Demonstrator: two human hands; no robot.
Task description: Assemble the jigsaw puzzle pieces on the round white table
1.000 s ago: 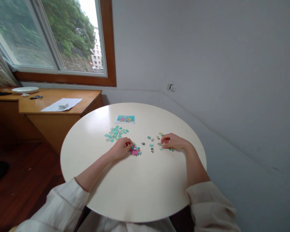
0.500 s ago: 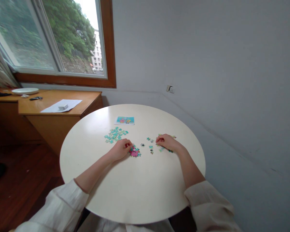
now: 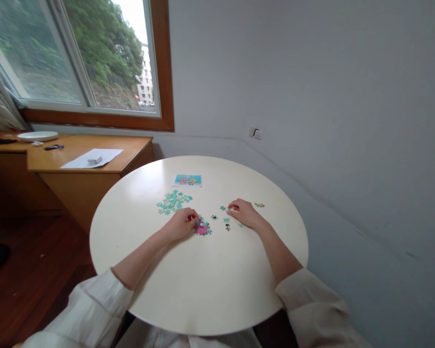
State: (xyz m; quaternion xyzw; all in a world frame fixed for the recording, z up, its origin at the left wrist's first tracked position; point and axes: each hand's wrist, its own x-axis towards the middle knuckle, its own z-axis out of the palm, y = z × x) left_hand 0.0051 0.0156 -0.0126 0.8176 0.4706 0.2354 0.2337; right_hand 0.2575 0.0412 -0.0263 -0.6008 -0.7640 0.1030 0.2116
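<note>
My left hand [image 3: 183, 223] rests on the table with its fingers curled together, at the left edge of a small joined patch of jigsaw puzzle [image 3: 202, 227] with a pink cartoon figure. What its fingertips hold, if anything, I cannot make out. To the right, my right hand [image 3: 245, 213] has its thumb and forefinger closing on a small puzzle piece at their tips, largely hidden. Beside it lie a teal puzzle piece [image 3: 226, 220], a dark-marked piece [image 3: 228, 227] and another piece [image 3: 222, 208]. One more loose piece [image 3: 214, 217] sits between the hands.
A heap of teal puzzle pieces [image 3: 174, 201] lies beyond my left hand. Behind it is a picture card [image 3: 187, 181]. Several yellowish pieces [image 3: 259, 205] lie right of my right hand, on the round white table [image 3: 203, 285]. A wooden desk [image 3: 137, 145] stands at the left.
My right hand has moved left, from the right-hand group of pieces to a loose piece nearer the middle. My left hand and the joined patch look unmoved.
</note>
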